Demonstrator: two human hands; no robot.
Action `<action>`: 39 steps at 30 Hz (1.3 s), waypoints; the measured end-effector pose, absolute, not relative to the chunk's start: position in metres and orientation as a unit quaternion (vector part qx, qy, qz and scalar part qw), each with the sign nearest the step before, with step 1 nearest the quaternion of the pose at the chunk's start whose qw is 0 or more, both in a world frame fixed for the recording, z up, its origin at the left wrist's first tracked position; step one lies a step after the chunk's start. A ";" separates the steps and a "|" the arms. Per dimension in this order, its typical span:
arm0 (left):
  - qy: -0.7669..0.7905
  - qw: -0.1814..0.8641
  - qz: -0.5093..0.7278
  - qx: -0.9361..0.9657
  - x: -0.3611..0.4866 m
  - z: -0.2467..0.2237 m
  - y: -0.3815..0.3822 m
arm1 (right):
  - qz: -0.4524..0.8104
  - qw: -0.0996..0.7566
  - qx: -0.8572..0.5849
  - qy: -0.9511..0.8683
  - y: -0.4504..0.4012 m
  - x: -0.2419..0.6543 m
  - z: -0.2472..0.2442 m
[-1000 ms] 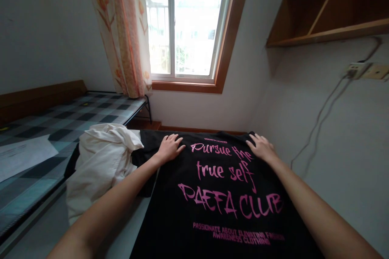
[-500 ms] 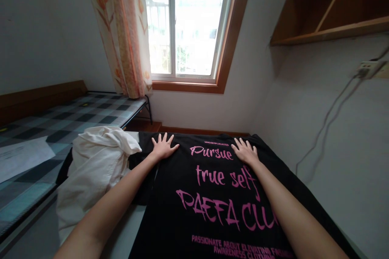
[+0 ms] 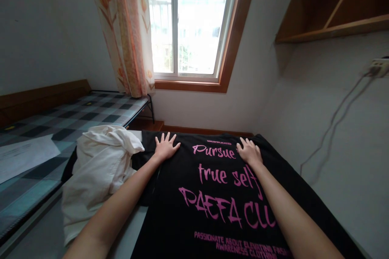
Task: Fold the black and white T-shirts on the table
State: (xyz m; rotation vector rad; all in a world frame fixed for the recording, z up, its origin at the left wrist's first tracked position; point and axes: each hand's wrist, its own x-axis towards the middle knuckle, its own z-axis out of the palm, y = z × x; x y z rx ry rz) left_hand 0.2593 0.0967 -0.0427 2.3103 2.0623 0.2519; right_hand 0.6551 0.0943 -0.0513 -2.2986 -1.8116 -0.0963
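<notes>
A black T-shirt (image 3: 179, 170) with pink lettering lies spread out over a light table (image 3: 130, 226), its printed side up. My left hand (image 3: 166, 147) rests on the shirt's far left part, fingers spread and palm down. On the far right part, beside the word "Pursue", my right hand (image 3: 250, 152) lies palm down with its fingers stretched out. Neither hand holds anything. A crumpled white cloth garment (image 3: 100, 162) sits to the left of my left forearm, partly over the shirt's left side. My right forearm hides the ends of some printed lines.
At the left stands a bed with a checked mattress (image 3: 112, 107), a sheet of paper (image 3: 27, 156) on it. A curtain (image 3: 130, 36) hangs by the window (image 3: 197, 24). A wooden shelf (image 3: 340, 26) and a power cord (image 3: 337, 117) are on the right wall.
The view has shifted slightly, so most things appear a little farther right. Both hands remain on the shirt, and the fingers of my right hand look slightly more bent.
</notes>
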 end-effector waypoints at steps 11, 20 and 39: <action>0.546 -0.069 0.100 0.829 0.269 -0.036 0.058 | -0.042 0.083 -0.764 -0.638 0.044 0.641 -0.046; 0.463 0.001 0.121 0.878 0.271 -0.040 -0.025 | 0.008 0.045 -0.755 -0.654 -0.024 0.631 -0.048; 0.472 0.050 0.119 0.872 0.274 -0.040 -0.066 | 0.001 0.075 -0.723 -0.687 -0.118 0.624 -0.047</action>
